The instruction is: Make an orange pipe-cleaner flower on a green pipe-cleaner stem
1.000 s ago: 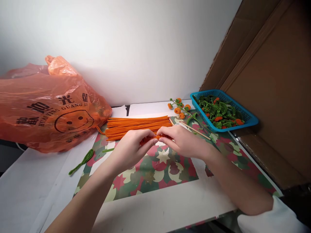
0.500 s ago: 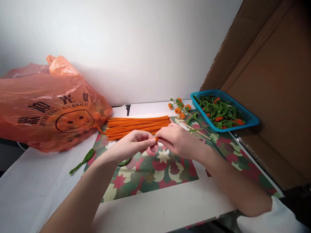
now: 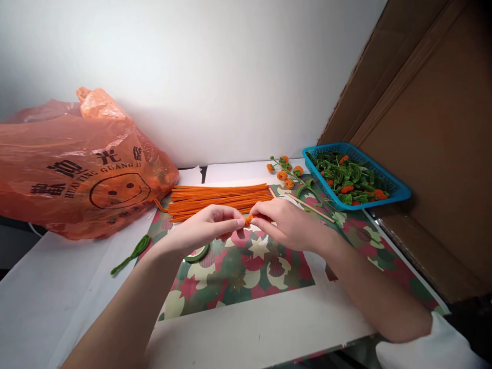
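Note:
My left hand (image 3: 209, 226) and my right hand (image 3: 286, 223) meet over the patterned paper (image 3: 246, 271), fingertips pinched together on a small orange pipe-cleaner piece (image 3: 248, 220). Only a short bit of it shows between the fingers. Just behind the hands lies a bundle of long orange pipe cleaners (image 3: 219, 198). A thin wooden stick (image 3: 310, 207) lies to the right of my right hand. A green pipe-cleaner leaf loop (image 3: 198, 253) lies under my left wrist.
A big orange plastic bag (image 3: 77, 164) fills the left. A blue basket (image 3: 392, 182) of green and orange pieces stands at the back right, with a finished sprig of orange balls (image 3: 286, 171) beside it. Another green leaf (image 3: 130, 254) lies left. Cardboard (image 3: 430, 128) walls the right.
The long stretch of orange pipe cleaner between my hands has shrunk to a small stub at the fingertips. My left hand has shifted slightly, uncovering the green loop beneath the wrist.

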A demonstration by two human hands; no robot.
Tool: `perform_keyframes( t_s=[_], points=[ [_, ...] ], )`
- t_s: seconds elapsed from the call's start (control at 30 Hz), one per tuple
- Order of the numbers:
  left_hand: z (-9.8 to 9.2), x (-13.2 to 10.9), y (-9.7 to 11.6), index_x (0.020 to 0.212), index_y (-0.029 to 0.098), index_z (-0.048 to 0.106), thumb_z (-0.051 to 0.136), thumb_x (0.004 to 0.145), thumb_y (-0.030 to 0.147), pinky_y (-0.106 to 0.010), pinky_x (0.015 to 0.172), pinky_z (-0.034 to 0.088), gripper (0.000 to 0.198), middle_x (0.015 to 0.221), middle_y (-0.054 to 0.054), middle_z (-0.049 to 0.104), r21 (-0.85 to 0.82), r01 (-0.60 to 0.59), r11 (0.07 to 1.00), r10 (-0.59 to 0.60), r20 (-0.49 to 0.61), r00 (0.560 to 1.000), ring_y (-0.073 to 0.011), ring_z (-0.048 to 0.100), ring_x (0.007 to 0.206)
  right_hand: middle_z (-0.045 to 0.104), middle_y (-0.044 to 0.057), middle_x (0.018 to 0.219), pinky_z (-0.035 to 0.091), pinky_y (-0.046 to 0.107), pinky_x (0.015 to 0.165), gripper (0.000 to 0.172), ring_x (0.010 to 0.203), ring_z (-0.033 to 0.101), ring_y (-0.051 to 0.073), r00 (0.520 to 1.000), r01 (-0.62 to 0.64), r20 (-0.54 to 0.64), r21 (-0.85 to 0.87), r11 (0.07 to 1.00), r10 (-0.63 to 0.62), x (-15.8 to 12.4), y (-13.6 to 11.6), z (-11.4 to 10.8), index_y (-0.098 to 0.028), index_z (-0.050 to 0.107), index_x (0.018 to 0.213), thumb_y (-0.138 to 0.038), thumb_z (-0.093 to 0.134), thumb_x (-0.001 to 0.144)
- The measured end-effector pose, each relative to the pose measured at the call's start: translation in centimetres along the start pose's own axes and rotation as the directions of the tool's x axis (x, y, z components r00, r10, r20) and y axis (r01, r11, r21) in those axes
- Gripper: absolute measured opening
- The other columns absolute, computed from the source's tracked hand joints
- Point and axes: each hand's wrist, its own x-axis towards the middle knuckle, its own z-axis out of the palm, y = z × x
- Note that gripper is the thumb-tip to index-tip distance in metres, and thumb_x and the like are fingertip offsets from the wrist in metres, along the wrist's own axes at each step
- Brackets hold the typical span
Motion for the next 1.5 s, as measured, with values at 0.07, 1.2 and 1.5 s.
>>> perform_keyframes(
  t_s=[0.07, 1.2, 1.5],
  points=[
    [0.2, -0.3, 0.4, 0.079, 0.018, 0.066, 0.059, 0.076, 0.052, -0.021, 0.048, 0.038, 0.035, 0.072, -0.003, 0.067, 0.056, -0.006, 0.998, 0.008, -0.040, 0.999, -0.0118, 0.053, 0.059, 0.060, 0.001, 0.073, 0.030, 0.024, 0.059, 0.022, 0.062, 0.048, 0.010, 0.999, -0.049, 0.022, 0.069, 0.996, 0.047, -0.1, -0.2, -0.2, -0.017, 0.058, 0.082, -0.026, 0.043, 0.095],
    [0.8, -1.6, 0.7, 0.086, 0.020, 0.068, 0.053, 0.084, 0.042, -0.021, 0.053, 0.040, 0.027, 0.074, -0.002, 0.067, 0.523, -0.194, 0.830, 0.345, -0.208, 0.915, -0.0114, 0.055, 0.060, 0.062, 0.001, 0.082, 0.039, 0.023, 0.059, 0.021, 0.069, 0.052, 0.011, 0.968, -0.219, 0.207, 0.414, 0.884, 0.144, -0.1, -0.4, -1.0, -0.018, 0.060, 0.095, -0.035, 0.048, 0.091],
    [0.7, -1.5, 0.6, 0.083, 0.018, 0.068, 0.050, 0.086, 0.045, -0.020, 0.047, 0.033, 0.032, 0.066, -0.001, 0.063, 0.524, -0.151, 0.838, 0.294, -0.201, 0.934, -0.0095, 0.048, 0.052, 0.060, 0.001, 0.073, 0.031, 0.024, 0.057, 0.019, 0.062, 0.048, 0.011, 0.996, -0.074, 0.055, 0.159, 0.985, 0.066, -0.2, -0.5, -0.4, -0.016, 0.063, 0.095, -0.030, 0.050, 0.092]
  ],
)
